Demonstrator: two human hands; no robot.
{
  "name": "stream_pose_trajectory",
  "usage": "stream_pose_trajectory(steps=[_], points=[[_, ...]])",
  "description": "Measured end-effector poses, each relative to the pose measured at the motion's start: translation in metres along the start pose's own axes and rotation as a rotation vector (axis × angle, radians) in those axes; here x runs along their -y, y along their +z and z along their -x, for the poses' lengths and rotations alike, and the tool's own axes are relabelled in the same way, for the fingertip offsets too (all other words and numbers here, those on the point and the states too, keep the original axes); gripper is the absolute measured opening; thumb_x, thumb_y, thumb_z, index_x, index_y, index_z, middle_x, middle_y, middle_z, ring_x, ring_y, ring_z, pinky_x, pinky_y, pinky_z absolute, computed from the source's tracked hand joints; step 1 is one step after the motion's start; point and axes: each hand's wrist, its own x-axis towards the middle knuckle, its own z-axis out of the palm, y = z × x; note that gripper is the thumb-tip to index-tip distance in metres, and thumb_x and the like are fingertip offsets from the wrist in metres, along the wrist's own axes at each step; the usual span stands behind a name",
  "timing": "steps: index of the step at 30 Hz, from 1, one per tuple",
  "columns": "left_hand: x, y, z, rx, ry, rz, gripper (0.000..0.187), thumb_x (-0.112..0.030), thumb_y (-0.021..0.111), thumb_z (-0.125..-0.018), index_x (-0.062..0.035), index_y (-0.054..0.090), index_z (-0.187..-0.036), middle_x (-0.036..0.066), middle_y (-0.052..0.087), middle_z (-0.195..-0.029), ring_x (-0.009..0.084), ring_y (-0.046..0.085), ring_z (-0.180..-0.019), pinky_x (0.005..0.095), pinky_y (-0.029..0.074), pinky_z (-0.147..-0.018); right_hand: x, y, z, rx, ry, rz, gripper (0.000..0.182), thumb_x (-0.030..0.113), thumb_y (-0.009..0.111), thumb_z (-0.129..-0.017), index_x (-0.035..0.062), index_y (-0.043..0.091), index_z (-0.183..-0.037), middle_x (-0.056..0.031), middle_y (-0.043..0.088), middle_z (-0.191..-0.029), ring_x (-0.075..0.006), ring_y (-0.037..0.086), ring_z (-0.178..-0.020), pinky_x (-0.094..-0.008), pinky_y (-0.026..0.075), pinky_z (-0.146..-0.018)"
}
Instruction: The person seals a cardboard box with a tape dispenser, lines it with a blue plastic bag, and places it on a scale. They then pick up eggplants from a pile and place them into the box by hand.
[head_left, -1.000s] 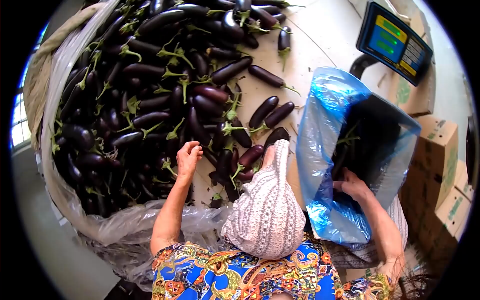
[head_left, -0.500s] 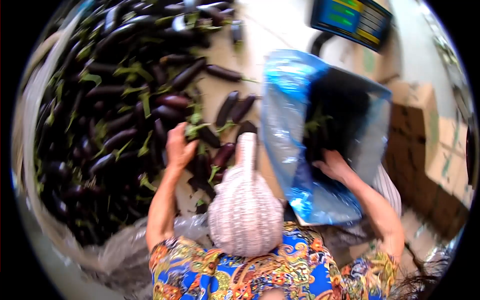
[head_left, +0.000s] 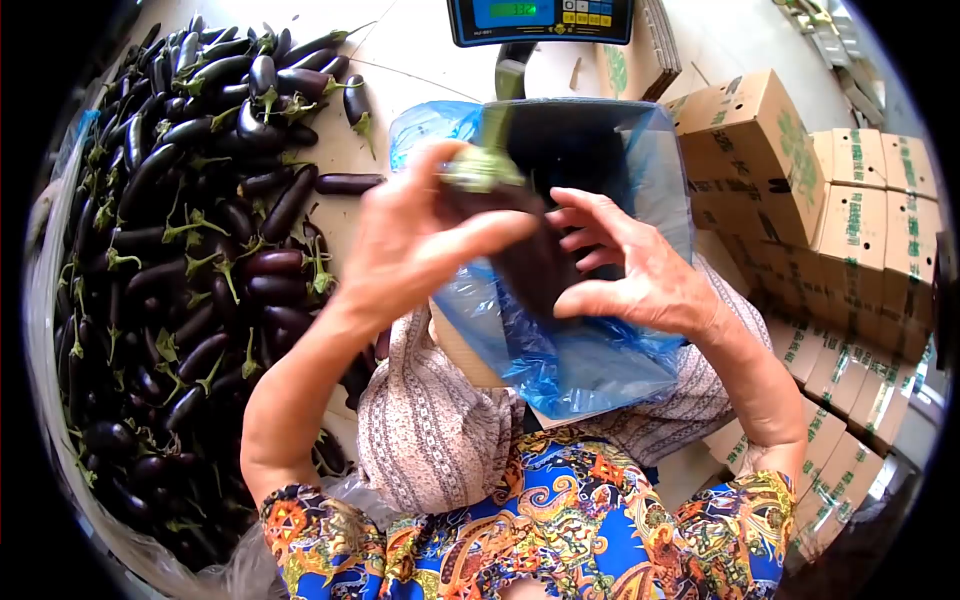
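Observation:
A dark purple eggplant (head_left: 535, 265) with a green stem is held up over the open box, slanting with its stem upward. My left hand (head_left: 405, 235) grips it near the stem end, thumb across its front, slightly blurred. Beside its lower end is my right hand (head_left: 640, 265), fingers curved and apart, the thumb tip at or very near the eggplant's skin. Underneath, the box is lined with a blue plastic bag (head_left: 600, 375) folded over its sides. The box's inside is dark, so its contents cannot be made out.
A large heap of eggplants (head_left: 190, 290) lies at the left, edged by clear plastic sheeting (head_left: 45, 300). A digital scale display (head_left: 540, 20) stands at the top. Printed cardboard boxes (head_left: 850, 230) are stacked at the right. Patterned cloth (head_left: 425, 430) covers my legs.
My left hand has moved from the heap to above the box, now with an eggplant. My right hand has come up out of the box. The view has shifted.

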Motion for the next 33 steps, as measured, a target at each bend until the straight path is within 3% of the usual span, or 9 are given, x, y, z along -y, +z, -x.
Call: stream_pose_trajectory(steps=[2, 3, 5, 8, 12, 19, 25, 29, 33], points=[[0.022, 0.038, -0.02, 0.116, 0.055, -0.123, 0.049, -0.027, 0.076, -0.086, 0.0015, 0.057, -0.121, 0.012, 0.069, -0.098, 0.0169, 0.068, -0.086, 0.0295, 0.057, -0.077, -0.009, 0.006, 0.002, -0.138, -0.062, 0.263, 0.089, 0.041, 0.085, -0.07, -0.002, 0.042, -0.135, -0.0298, 0.063, -0.115, -0.0428, 0.064, -0.106, -0.0458, 0.051, -0.094], [0.035, 0.054, -0.028, 0.137, 0.095, -0.204, 0.048, -0.03, 0.073, -0.09, 0.0029, 0.058, -0.121, 0.014, 0.07, -0.094, 0.0171, 0.07, -0.082, 0.0296, 0.058, -0.074, -0.008, 0.008, 0.001, -0.153, 0.15, 0.348, 0.078, 0.038, 0.082, -0.071, -0.0041, 0.045, -0.126, -0.0326, 0.064, -0.108, -0.0492, 0.063, -0.102, -0.049, 0.051, -0.092], [0.054, 0.066, -0.044, 0.379, -0.203, -0.029, 0.047, -0.031, 0.067, -0.094, 0.0052, 0.058, -0.123, 0.017, 0.07, -0.09, 0.0195, 0.071, -0.074, 0.0308, 0.059, -0.066, -0.041, 0.001, 0.001, -0.052, 0.323, 0.39, 0.074, 0.037, 0.08, -0.072, -0.0071, 0.045, -0.12, -0.0333, 0.065, -0.105, -0.0489, 0.063, -0.101, -0.0496, 0.052, -0.09], [0.073, 0.073, -0.038, 0.283, 0.35, -0.381, 0.044, -0.02, 0.064, -0.094, 0.0058, 0.054, -0.128, 0.018, 0.071, -0.084, 0.0224, 0.07, -0.068, 0.0329, 0.056, -0.06, -0.081, 0.011, 0.004, -0.089, 0.306, 0.595, 0.065, 0.027, 0.076, -0.077, -0.0101, 0.045, -0.12, -0.0332, 0.065, -0.101, -0.0461, 0.065, -0.098, -0.0496, 0.053, -0.085], [0.068, 0.053, -0.033, 0.194, 0.316, -0.463, 0.034, -0.007, 0.064, -0.088, 0.0036, 0.059, -0.12, 0.018, 0.067, -0.087, 0.0303, 0.065, -0.073, 0.0395, 0.053, -0.068, -0.108, 0.035, -0.017, 0.071, 0.263, 1.165, 0.073, 0.012, 0.066, -0.078, -0.0208, 0.037, -0.135, -0.02, 0.071, -0.079, -0.0318, 0.072, -0.074, -0.0427, 0.057, -0.065], [0.076, 0.057, -0.025, 0.368, 0.521, -0.972, 0.035, -0.008, 0.064, -0.083, -0.001, 0.061, -0.117, 0.014, 0.065, -0.098, 0.0319, 0.058, -0.099, 0.0388, 0.05, -0.085, -0.124, 0.04, -0.009, -0.093, 0.183, 1.084, 0.08, 0.012, 0.07, -0.077, -0.0154, 0.032, -0.141, -0.0243, 0.066, -0.095, -0.0363, 0.07, -0.079, -0.043, 0.058, -0.067], [0.102, 0.101, -0.055, 0.403, 0.267, -1.146, 0.044, -0.006, 0.068, -0.075, 0.0043, 0.054, -0.115, 0.023, 0.067, -0.095, 0.0374, 0.069, -0.084, 0.0454, 0.057, -0.069, -0.116, 0.026, -0.029, -0.031, 0.226, 0.887, 0.083, 0.015, 0.075, -0.072, -0.0201, 0.034, -0.134, -0.0271, 0.067, -0.088, -0.0407, 0.069, -0.079, -0.0465, 0.058, -0.07], [0.11, 0.114, -0.069, 0.495, 0.112, -1.138, 0.044, -0.01, 0.07, -0.077, 0.0019, 0.051, -0.114, 0.022, 0.069, -0.094, 0.0389, 0.07, -0.089, 0.0462, 0.058, -0.073, -0.123, 0.023, -0.028, -0.071, 0.159, 0.896, 0.072, 0.017, 0.073, -0.074, -0.0206, 0.039, -0.126, -0.027, 0.066, -0.074, -0.0453, 0.067, -0.069, -0.0503, 0.056, -0.064], [0.11, 0.111, -0.067, 0.503, 0.132, -1.214, 0.043, -0.01, 0.071, -0.077, 0.0012, 0.051, -0.112, 0.022, 0.069, -0.091, 0.037, 0.071, -0.084, 0.0458, 0.058, -0.07, -0.115, 0.035, -0.019, -0.078, 0.15, 1.072, 0.048, 0.02, 0.074, -0.077, -0.0093, 0.052, -0.108, -0.0207, 0.067, -0.073, -0.0359, 0.069, -0.066, -0.0443, 0.056, -0.059]])
